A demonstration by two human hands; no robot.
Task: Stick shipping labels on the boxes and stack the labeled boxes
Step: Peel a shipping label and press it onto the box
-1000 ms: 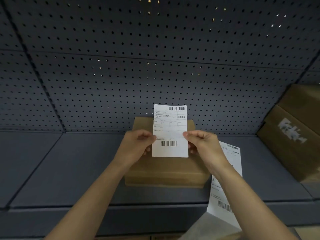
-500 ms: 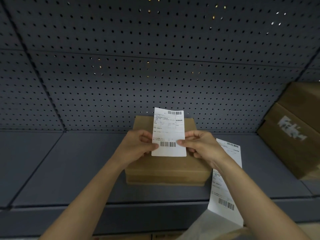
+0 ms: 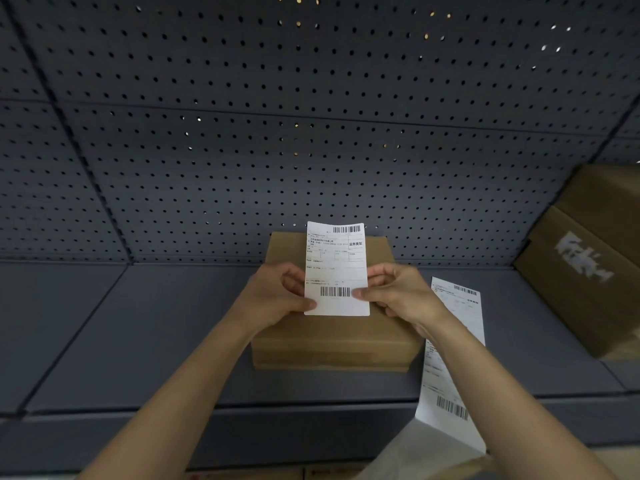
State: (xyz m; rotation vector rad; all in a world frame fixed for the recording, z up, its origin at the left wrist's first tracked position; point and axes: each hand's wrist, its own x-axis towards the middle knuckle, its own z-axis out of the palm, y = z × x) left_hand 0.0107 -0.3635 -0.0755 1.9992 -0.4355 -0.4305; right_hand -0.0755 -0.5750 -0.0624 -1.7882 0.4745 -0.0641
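A white shipping label (image 3: 336,268) with two barcodes stands upright over a flat brown cardboard box (image 3: 332,344) on the grey shelf. My left hand (image 3: 277,296) pinches the label's lower left edge, thumb on its front. My right hand (image 3: 398,292) pinches its lower right edge beside the lower barcode. The label's bottom edge hangs just above the box top; whether it touches is unclear. The label's back side is hidden.
A second sheet of labels (image 3: 453,362) lies on the shelf (image 3: 138,334) right of the box, overhanging the front edge. Larger brown boxes (image 3: 588,258) stand at the far right. A perforated panel (image 3: 311,133) closes the back.
The label has come down a little toward the box top, and both thumbs have slid lower on it, near the lower barcode.
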